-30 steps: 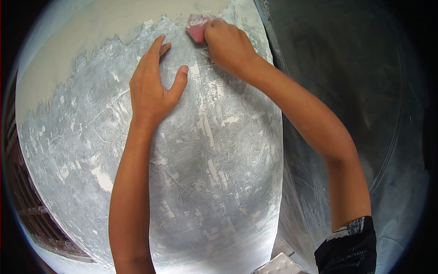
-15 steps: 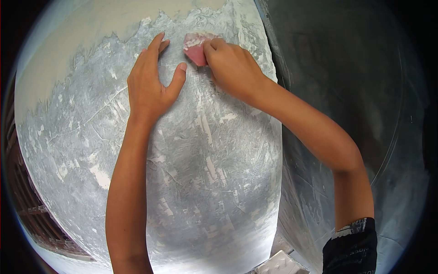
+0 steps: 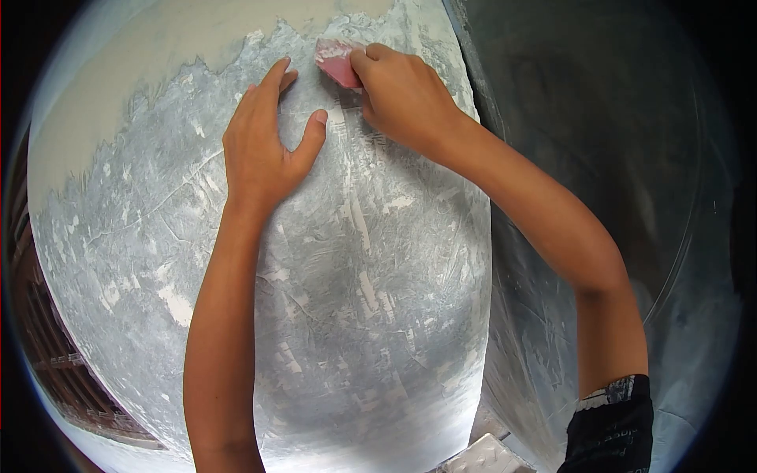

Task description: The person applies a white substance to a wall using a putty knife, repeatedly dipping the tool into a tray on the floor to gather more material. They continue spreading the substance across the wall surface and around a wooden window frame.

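Observation:
A pink scraper (image 3: 339, 66) with pale paste on its blade is gripped in my right hand (image 3: 406, 96), near the top of a large grey surface (image 3: 331, 315). Its blade lies against the surface. White filler patches and streaks mark the grey, and a beige band with a ragged lower border (image 3: 118, 102) covers the top left. To the left of the scraper, my left hand (image 3: 264, 146) is at the surface with thumb and fingers apart, holding nothing.
On the right, beyond the surface's edge, stretches a dark panel (image 3: 599, 142) with scratches. Brown slatted structure (image 3: 67, 363) shows at the lower left. A pale, paste-smeared piece (image 3: 487, 456) sits at the bottom, right of the surface.
My right hand and the scraper have moved slightly upward on the surface. My left hand stays almost in the same place, fingers still spread.

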Motion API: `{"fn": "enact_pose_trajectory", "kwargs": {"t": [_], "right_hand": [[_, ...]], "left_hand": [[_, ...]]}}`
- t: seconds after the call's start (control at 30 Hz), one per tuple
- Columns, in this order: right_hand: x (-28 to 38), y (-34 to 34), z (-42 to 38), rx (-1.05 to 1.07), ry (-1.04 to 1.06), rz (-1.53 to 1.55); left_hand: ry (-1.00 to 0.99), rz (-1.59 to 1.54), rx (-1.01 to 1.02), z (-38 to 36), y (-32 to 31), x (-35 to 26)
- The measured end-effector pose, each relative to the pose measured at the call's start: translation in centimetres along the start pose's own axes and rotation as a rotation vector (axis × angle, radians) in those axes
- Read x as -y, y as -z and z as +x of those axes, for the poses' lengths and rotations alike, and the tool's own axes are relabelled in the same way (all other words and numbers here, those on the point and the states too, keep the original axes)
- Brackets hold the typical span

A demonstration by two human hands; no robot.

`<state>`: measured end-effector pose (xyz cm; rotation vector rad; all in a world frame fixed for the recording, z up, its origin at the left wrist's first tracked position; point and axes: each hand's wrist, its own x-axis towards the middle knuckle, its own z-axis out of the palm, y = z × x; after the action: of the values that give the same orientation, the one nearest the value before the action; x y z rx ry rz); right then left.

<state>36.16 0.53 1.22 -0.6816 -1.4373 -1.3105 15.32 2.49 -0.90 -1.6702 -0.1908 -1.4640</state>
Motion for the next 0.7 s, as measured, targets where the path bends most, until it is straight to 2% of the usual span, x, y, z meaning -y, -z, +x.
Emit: {"fn": "enact_pose_trajectory", "kwargs": {"t": [0.17,0.23,0.27,0.33,0.4,0.47,0.6,0.63,0.7], "right_hand": [[-4.6,-0.5,5.8,-0.163,-0.172,0.058],[-5.5,-0.5,6.5,0.016,-0.239,-0.013],[-4.9,-0.8,5.5,0.013,-0.240,-0.012],[-2.7,-1.6,1.3,-0.040,-0.020,-0.059],[0.8,-0.1,-1.0,0.115,-0.009,-0.041],[0.9,1.0,-0.1,0.070,-0.001,0.080],[-4.8,-0.2,6.4,-0.174,-0.273,0.068],[-5.2,-0.1,6.9,-0.176,-0.270,0.070],[-5.9,-0.1,7.3,0.153,-0.277,-0.070]], "left_hand": [[-0.002,0.020,0.003,-0.1,-0.1,-0.1],[-0.006,0.027,0.000,-0.1,-0.1,-0.1],[-0.008,0.027,0.001,-0.1,-0.1,0.0],[-0.005,0.008,-0.002,0.0,0.0,0.0],[0.004,-0.015,-0.011,-0.1,-0.1,-0.1],[-0.005,-0.009,-0.009,0.0,0.0,-0.1],[0.005,0.015,-0.008,-0.1,-0.1,-0.2],[0.003,0.021,-0.007,-0.1,0.0,-0.2],[-0.007,0.024,-0.002,0.0,-0.1,-0.1]]}}
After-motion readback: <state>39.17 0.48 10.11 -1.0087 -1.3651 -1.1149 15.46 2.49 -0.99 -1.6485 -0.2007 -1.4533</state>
